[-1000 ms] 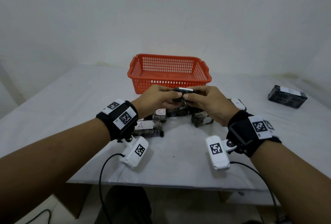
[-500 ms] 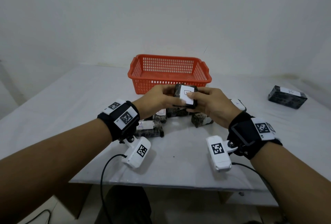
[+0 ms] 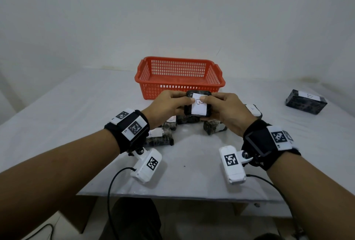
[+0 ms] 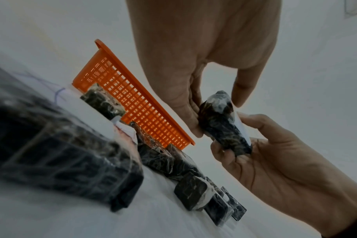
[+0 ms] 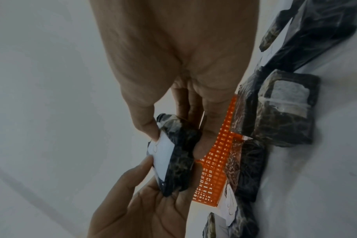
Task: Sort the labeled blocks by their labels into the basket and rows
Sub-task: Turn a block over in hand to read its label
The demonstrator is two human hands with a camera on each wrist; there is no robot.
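At mid-frame in the head view we hold one block (image 3: pixel 197 106) just off the surface (image 3: pixel 76 105), before the basket (image 3: pixel 179 74), left hand (image 3: pixel 169 105) and right hand (image 3: pixel 226 111) each pinching an end, its label toward us. We judge this the label-reading step; next we carry it to its place. The basket looks empty.

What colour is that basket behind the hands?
Orange-red, with a grid of small holes in its walls. The basket shows best in the head view.

Both forearms extended forward. Left hand (image 3: pixel 169 105) and right hand (image 3: pixel 226 111) meet at centre, thumbs and fingers pinching one block (image 3: pixel 198 108).
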